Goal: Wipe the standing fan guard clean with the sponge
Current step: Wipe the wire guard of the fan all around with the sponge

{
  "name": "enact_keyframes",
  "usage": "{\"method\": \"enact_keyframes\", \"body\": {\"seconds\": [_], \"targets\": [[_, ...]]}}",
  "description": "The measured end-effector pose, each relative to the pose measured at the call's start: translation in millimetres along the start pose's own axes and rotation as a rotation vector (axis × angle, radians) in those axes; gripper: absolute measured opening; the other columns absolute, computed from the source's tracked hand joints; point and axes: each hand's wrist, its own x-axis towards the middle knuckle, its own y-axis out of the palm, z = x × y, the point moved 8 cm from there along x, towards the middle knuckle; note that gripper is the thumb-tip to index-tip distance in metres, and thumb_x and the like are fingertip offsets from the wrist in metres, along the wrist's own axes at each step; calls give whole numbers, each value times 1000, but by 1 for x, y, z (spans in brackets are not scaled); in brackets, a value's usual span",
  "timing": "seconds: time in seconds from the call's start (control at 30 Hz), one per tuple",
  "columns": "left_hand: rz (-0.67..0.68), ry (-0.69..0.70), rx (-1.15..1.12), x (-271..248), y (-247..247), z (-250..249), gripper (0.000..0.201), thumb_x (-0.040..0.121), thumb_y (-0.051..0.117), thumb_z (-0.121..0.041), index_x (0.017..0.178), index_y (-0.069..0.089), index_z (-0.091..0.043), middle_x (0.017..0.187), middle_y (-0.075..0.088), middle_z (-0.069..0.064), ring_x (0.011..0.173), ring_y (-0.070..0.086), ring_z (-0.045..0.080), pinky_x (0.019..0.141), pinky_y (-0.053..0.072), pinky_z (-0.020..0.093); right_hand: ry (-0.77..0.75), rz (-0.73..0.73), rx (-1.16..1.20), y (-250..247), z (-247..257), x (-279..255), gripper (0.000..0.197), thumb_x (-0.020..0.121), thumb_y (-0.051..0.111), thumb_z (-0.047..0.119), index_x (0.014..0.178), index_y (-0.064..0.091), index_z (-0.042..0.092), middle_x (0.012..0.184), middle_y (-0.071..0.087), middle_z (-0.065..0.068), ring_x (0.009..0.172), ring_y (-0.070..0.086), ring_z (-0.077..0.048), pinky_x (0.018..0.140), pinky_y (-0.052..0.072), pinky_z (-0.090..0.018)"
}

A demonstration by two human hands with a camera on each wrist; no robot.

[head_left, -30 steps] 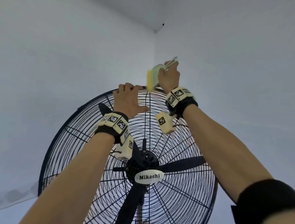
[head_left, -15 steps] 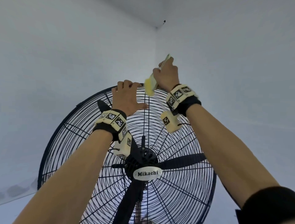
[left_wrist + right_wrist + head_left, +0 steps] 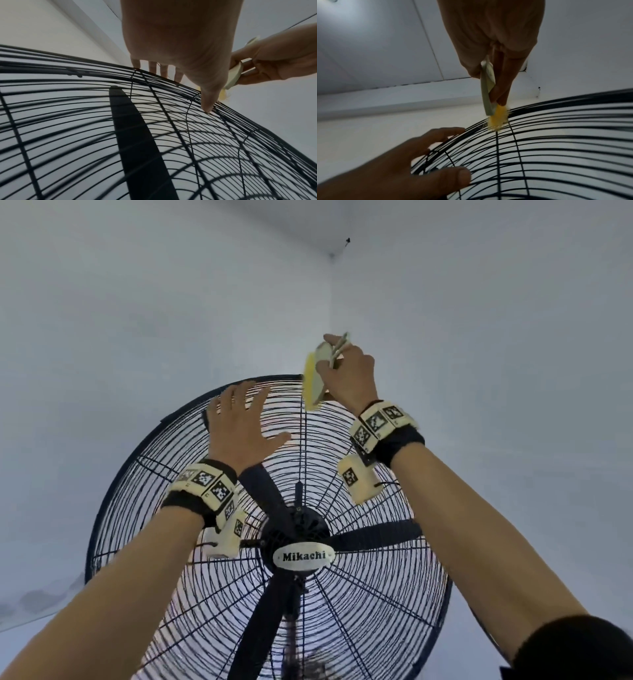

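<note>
A large black wire fan guard (image 3: 394, 604) with a "Mikachi" badge (image 3: 304, 556) fills the lower head view. My right hand (image 3: 349, 378) pinches a yellow sponge (image 3: 312, 386) with a pale backing. The sponge's yellow edge touches the guard's top rim. The right wrist view shows that yellow edge (image 3: 496, 119) pressed into the wires (image 3: 556, 135) under my right hand (image 3: 493, 33). My left hand (image 3: 243, 426) lies flat on the upper left of the guard, fingers straight and spread. In the left wrist view its fingers (image 3: 163, 69) reach over the rim, with the sponge (image 3: 234, 75) beside them.
Dark fan blades (image 3: 376, 534) sit behind the wires around the hub (image 3: 296, 525). White walls meet in a corner (image 3: 330, 302) behind the fan, under a white ceiling (image 3: 376, 40). The left hand (image 3: 402, 162) lies close to the left of the sponge.
My left hand has let go of the top rim; its curled fingers are now straight and spread on the guard. The right hand keeps the sponge at the top rim.
</note>
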Motion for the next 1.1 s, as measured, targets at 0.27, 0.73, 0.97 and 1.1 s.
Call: {"method": "enact_keyframes", "body": {"seconds": [0.27,0.73,0.97,1.1], "targets": [[92,-102,52,12,-15,6,100,65,81,-74,142,49,-20,145,40,11,135,34,34,105,35,56,-36,63,-98,-5,16,-4,37,87,67,33,111,72,6,109,72,-7,113,60,-27,91,44,-25],[98,-115,56,12,-14,1,100,64,80,-76,141,47,-22,144,40,10,135,34,35,107,35,57,-74,56,-115,-12,8,-11,49,105,52,33,150,48,13,136,65,-8,132,50,-32,104,28,-26],[87,-123,77,8,-15,1,100,66,80,-73,141,47,-17,143,40,13,134,35,36,106,35,55,-183,281,-219,14,1,-61,34,101,55,22,130,65,8,108,75,-13,107,67,-30,102,47,-32],[80,-113,46,7,-18,-4,99,65,82,-72,141,48,-18,143,40,13,134,34,36,107,34,55,-198,115,-75,0,8,-69,48,107,53,28,152,47,12,117,73,-7,97,67,-16,78,30,9]]}}
